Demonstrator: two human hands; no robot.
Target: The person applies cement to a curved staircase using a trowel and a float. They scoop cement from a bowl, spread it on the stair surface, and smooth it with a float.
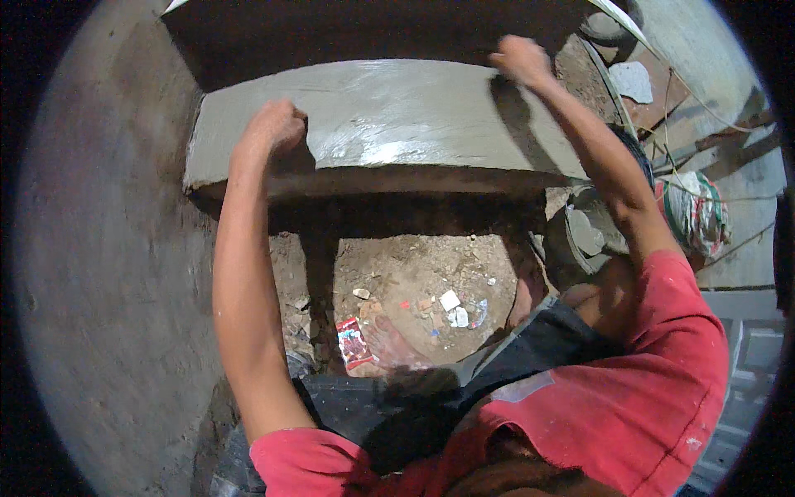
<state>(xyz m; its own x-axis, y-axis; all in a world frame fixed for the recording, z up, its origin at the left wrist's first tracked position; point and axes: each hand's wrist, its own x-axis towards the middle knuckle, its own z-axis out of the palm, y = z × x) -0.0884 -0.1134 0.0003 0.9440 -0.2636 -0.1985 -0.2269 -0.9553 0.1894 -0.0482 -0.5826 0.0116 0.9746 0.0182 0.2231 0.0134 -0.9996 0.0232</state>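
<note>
Grey, wet-shining cement slab (397,112) spans the space in front of the seated person, its left end meeting the wall (108,248). Left hand (283,126) is over the slab's left part; right hand (523,61) is at its far edge, toward the right. Both grips look curled; I cannot tell whether either holds anything or touches cement. Below: red packet (354,345) beside a bare foot (396,345) on dirt ground (414,261).

I can't see inside the curled bare left hand (281,126); the bare right hand (523,61) is blurred. Dark fabric trousers (563,335) hide the heel of the bare foot (392,344); tiny pale scraps (491,282) on the brown dirt floor (406,269) defy identification.
</note>
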